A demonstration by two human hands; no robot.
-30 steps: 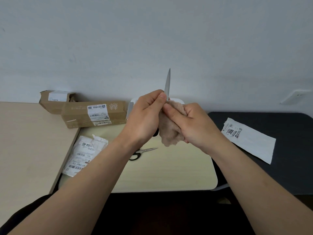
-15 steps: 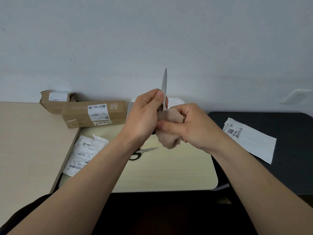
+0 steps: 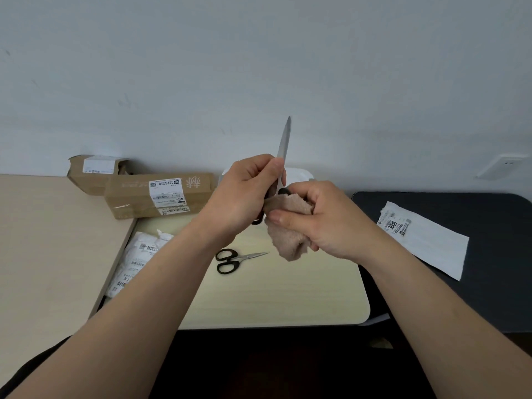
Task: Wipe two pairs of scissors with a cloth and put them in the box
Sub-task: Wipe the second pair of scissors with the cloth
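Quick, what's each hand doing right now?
Left hand: gripping a pair of scissors, blades pointing up.
Right hand: holding the cloth against those scissors.

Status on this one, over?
Left hand grips scissors, blades up. Right hand holds cloth against their handles. Second scissors lie on the table. Nothing in the way.

**One number was plain to read**

The long cardboard box (image 3: pixel 135 197) bore a white label (image 3: pixel 165 191) with barcodes and a QR code, its print too small to read, and a white logo (image 3: pixel 196 182) beside it. Far right of this box, a white mailing bag (image 3: pixel 431 249) carried "3006". In front of the box, a crumpled white bag (image 3: pixel 138 257) showed barcodes and perhaps "T70".
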